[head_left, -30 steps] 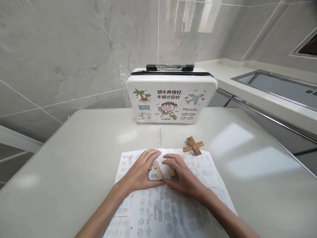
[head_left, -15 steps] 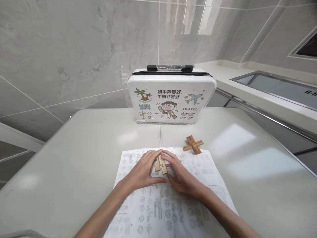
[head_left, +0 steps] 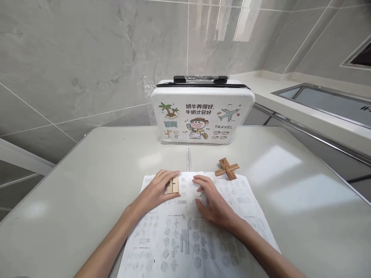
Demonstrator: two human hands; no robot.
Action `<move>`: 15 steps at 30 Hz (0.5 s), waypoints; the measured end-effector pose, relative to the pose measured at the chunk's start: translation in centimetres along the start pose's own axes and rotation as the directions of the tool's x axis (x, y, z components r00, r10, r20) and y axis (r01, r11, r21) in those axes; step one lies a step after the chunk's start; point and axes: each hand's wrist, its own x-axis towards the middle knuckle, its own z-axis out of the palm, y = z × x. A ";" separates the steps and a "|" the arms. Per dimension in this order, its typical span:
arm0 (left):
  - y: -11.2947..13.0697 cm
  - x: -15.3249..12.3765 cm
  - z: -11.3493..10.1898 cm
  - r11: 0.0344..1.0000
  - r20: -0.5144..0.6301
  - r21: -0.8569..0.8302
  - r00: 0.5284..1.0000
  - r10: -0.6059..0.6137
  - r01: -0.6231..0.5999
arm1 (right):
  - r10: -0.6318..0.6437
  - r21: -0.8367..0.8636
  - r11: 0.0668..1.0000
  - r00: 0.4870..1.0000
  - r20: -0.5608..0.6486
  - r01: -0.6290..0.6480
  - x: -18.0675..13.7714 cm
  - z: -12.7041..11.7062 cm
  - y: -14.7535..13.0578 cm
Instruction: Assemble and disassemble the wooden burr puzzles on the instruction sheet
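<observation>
Notched wooden puzzle pieces (head_left: 173, 185) lie side by side near the upper left of a printed instruction sheet (head_left: 185, 239). My left hand (head_left: 159, 188) grips them between thumb and fingers, which hide their left part. To the right, my right hand (head_left: 213, 202) hovers over or rests on the sheet, its fingers curved and apart with nothing between them. Beyond it, a cross of interlocked brown wooden pieces (head_left: 227, 168) sits at the sheet's upper right edge, touched by neither hand.
A white cartoon-printed case (head_left: 203, 116) in clear plastic stands upright at the back of the pale table (head_left: 72, 193), against the grey tiled wall. A counter with a sink (head_left: 324, 104) runs along the right.
My left hand has moved left with the wooden pieces, which now lie flush together. My right hand has come away from them and stays on the right with its fingers apart.
</observation>
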 end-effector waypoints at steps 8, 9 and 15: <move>-4.2 -1.1 -3.5 0.991 -0.160 0.128 0.987 -0.018 0.039 | 0.210 0.291 0.940 0.974 -0.089 -0.176 0.8 -0.6 -0.3; -4.3 -1.1 -3.6 0.989 -0.167 0.139 0.986 -0.017 0.041 | 0.280 0.410 0.882 0.958 -0.058 -0.233 1.0 -0.9 -0.3; -2.8 -0.8 -3.2 0.947 -0.205 0.321 0.975 0.088 -0.018 | 0.517 0.952 0.147 0.841 0.156 -0.268 1.8 -2.2 0.3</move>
